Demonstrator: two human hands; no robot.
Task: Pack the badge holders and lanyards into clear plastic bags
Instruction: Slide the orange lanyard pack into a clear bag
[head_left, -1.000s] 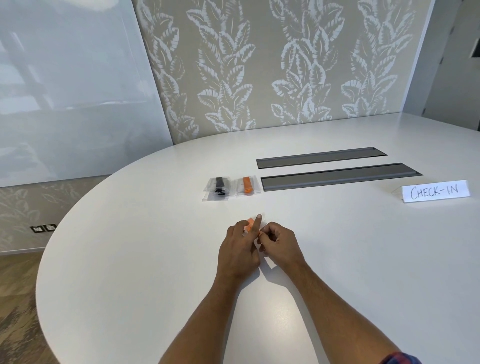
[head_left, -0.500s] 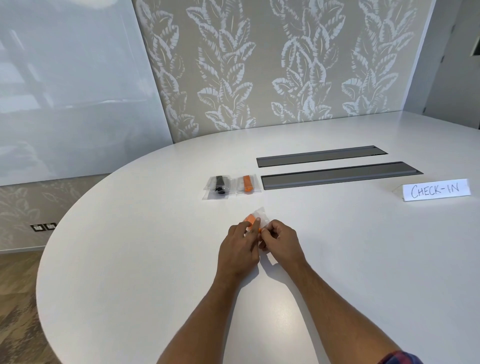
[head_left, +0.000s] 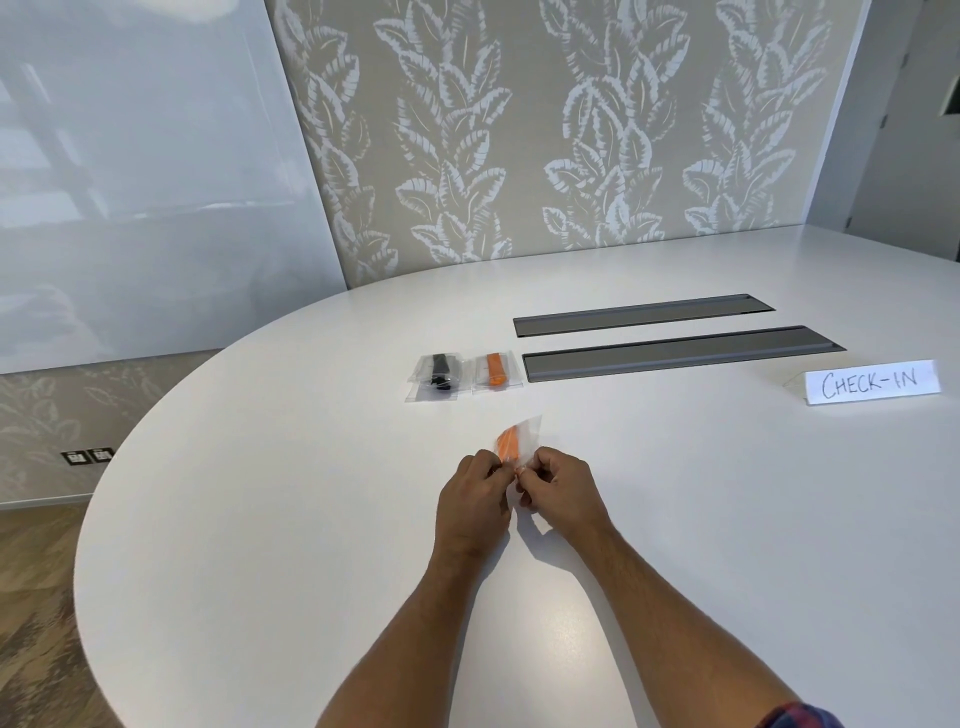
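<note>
A small clear plastic bag with an orange lanyard inside is held just above the white table. My left hand pinches the bag's near edge from the left, and my right hand pinches the same edge from the right. The far end of the bag sticks up past my fingers. Farther back lie two packed clear bags side by side: one with a black lanyard and one with an orange lanyard.
Two long grey cable hatches are set into the table beyond the bags. A white CHECK-IN sign stands at the right. The table's curved edge runs along the left, with wooden floor below it.
The bag with the orange lanyard has risen out from between my hands and shows more. My left index finger, straight a second ago, has curled down onto the bag's edge.
</note>
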